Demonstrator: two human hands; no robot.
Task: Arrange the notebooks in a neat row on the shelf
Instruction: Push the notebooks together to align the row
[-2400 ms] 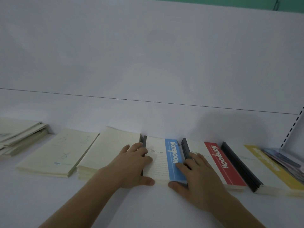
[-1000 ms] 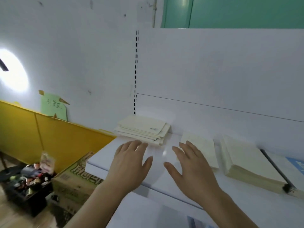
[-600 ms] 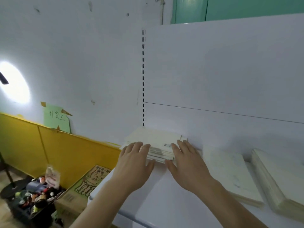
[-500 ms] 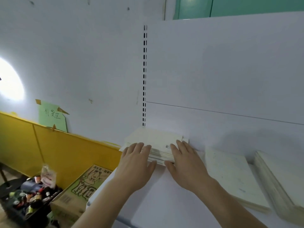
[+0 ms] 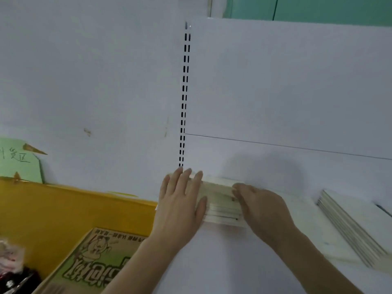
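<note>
Both hands have moved in closer since half a second ago, and now they squeeze the stack of notebooks [image 5: 220, 203] from its two sides. It lies at the far left end of the white shelf [image 5: 222, 257], right against the back wall and just below the strip of black slots [image 5: 184, 98].

The left hand [image 5: 181, 205] lies flat with straight fingers, pressing on the stack's left edge, and its thumb lies along the front corner. The right hand [image 5: 262, 209] is on the stack's right edge with its fingers bent down over it; I cannot tell if it grips the stack or only pushes.

The notebooks are thin, cream and flat, with their paper edges showing as pale lines. They look a bit uneven at the front.

Just to the right lies one cream notebook [image 5: 316, 234], smooth and plain. Beside that is a thicker pile [image 5: 356, 228] with striped page edges.

Below the shelf on the left are a yellow board [image 5: 63, 209] and a cardboard box [image 5: 95, 264] with a green cartoon print.
</note>
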